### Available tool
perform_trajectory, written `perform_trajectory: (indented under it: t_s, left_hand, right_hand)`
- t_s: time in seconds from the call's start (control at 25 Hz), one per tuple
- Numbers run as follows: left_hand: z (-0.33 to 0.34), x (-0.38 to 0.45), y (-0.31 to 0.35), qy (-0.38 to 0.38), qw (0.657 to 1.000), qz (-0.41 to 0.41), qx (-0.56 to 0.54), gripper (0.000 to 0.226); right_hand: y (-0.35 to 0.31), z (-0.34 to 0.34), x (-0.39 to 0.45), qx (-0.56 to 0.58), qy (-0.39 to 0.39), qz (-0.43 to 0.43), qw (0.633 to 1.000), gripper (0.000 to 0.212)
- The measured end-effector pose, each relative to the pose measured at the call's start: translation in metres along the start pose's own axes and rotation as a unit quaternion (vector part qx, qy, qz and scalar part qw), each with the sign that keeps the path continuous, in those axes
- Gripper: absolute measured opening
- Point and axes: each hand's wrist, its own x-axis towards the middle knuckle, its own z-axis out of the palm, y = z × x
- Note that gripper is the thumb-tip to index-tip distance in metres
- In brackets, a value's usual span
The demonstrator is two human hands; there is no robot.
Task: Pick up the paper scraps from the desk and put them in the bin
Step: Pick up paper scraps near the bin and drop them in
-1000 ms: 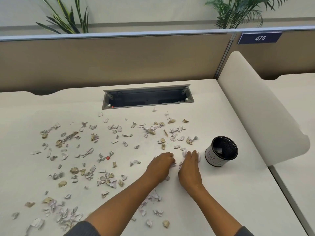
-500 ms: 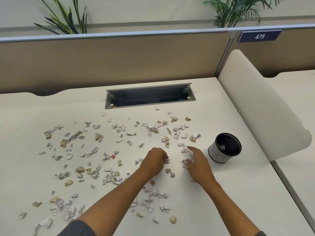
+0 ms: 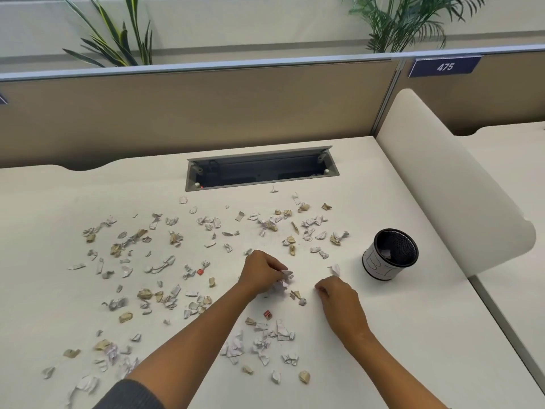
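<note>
Paper scraps [image 3: 188,278], white and tan with two small red bits among them, lie strewn across the desk [image 3: 413,364] from the lower left of the frame to right of centre; they are too many and too small to count, and being crumpled they show no common long axis or heading. Some scraps at the lower left are hidden under the left forearm, and both arms are cut off by the bottom edge. The left hand [image 3: 261,273], at centre, has its fingers curled around a clump of white scraps [image 3: 282,281], part of which is concealed inside the grip. The right hand [image 3: 339,299], right of centre, rests knuckles-up on the desk with fingers curled under; whether it holds anything cannot be told. One bin [image 3: 389,255], a black mesh cup with a white band, stands upright at centre right, its mouth facing up, well apart from both hands; its contents are dark and indistinct. One cable tray [image 3: 261,171] opens in the desk at upper centre. Two plants [image 3: 124,39] rise behind the partition [image 3: 177,113], their tops cropped.
</note>
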Motion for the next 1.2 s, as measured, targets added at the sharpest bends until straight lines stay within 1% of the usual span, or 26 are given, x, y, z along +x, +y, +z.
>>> perform_trajectory:
  t_s: [0.12,0.2,0.28,0.36,0.48,0.6,0.76,0.84,0.96,1.08,1.2]
  left_hand:
    - [0.000,0.000,0.007,-0.012,0.994,-0.051,-0.092,0.009]
    - [0.001,0.001,0.012,-0.019,0.990,-0.068,-0.125,0.011]
    - [0.004,-0.001,0.017,-0.027,0.985,-0.076,-0.153,0.012]
    - [0.008,-0.001,0.024,-0.035,0.980,-0.080,-0.179,0.014]
    - [0.014,-0.002,0.036,-0.046,0.972,-0.084,-0.213,0.015]
    - [0.020,-0.002,0.049,-0.058,0.968,-0.085,-0.231,0.013]
    - [0.031,-0.001,0.063,-0.060,0.965,-0.085,-0.241,0.014]
    - [0.035,-0.001,0.071,-0.062,0.965,-0.081,-0.242,0.017]
    - [0.042,-0.002,0.089,-0.076,0.965,-0.072,-0.242,0.016]
    - [0.051,-0.002,0.117,-0.114,0.956,-0.061,-0.262,0.014]
    - [0.070,-0.001,0.150,-0.145,0.957,-0.032,-0.248,0.014]
  right_hand:
    - [-0.001,-0.023,0.008,0.147,0.031,0.060,0.987,0.010]
    - [0.000,-0.042,0.017,0.249,0.012,0.095,0.964,0.008]
    - [0.000,-0.064,0.026,0.338,-0.011,0.119,0.933,0.010]
    - [0.003,-0.090,0.034,0.385,-0.001,0.119,0.915,0.011]
    - [0.017,-0.130,0.044,0.375,0.049,0.116,0.918,0.010]
    - [0.037,-0.154,0.050,0.307,0.107,0.140,0.935,0.008]
    - [0.051,-0.158,0.056,0.227,0.111,0.146,0.956,0.007]
    - [0.055,-0.155,0.055,0.214,0.098,0.143,0.961,0.008]
    - [0.061,-0.152,0.055,0.219,0.085,0.150,0.960,0.021]
    - [0.069,-0.153,0.057,0.261,0.093,0.155,0.948,0.031]
    - [0.077,-0.157,0.059,0.320,0.106,0.150,0.929,0.031]
